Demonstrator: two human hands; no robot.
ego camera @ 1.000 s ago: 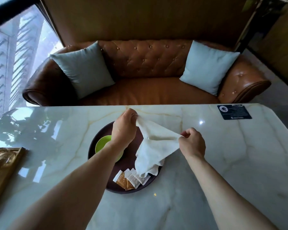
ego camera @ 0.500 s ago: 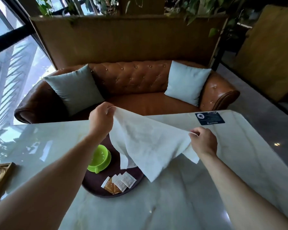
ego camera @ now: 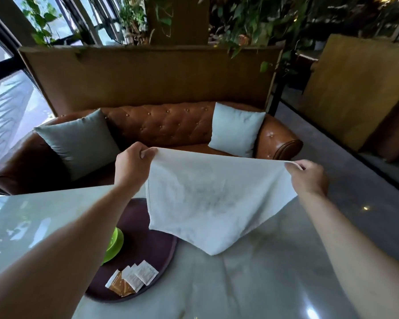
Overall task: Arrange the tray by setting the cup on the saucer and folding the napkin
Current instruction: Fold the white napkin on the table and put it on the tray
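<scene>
A white cloth napkin (ego camera: pixel 207 203) hangs spread out in the air above the table. My left hand (ego camera: pixel 131 166) pinches its upper left corner and my right hand (ego camera: pixel 309 178) pinches its upper right corner, so the top edge is stretched between them. Below, a round dark purple tray (ego camera: pixel 152 233) lies on the marble table. A lime green cup or saucer (ego camera: pixel 114 246) sits on the tray's left side, mostly hidden by my left forearm. I cannot tell whether cup and saucer are stacked.
Several sugar and tea sachets (ego camera: pixel 134 277) lie at the tray's near edge. The glossy marble table (ego camera: pixel 240 284) spreads around the tray. Behind it stands a brown leather sofa (ego camera: pixel 166 125) with two grey cushions. A wooden partition with plants rises behind the sofa.
Both hands have lifted the napkin off the tray and pulled it apart, from a bunched cloth into a flat spread sheet held high. The head view has tilted upward.
</scene>
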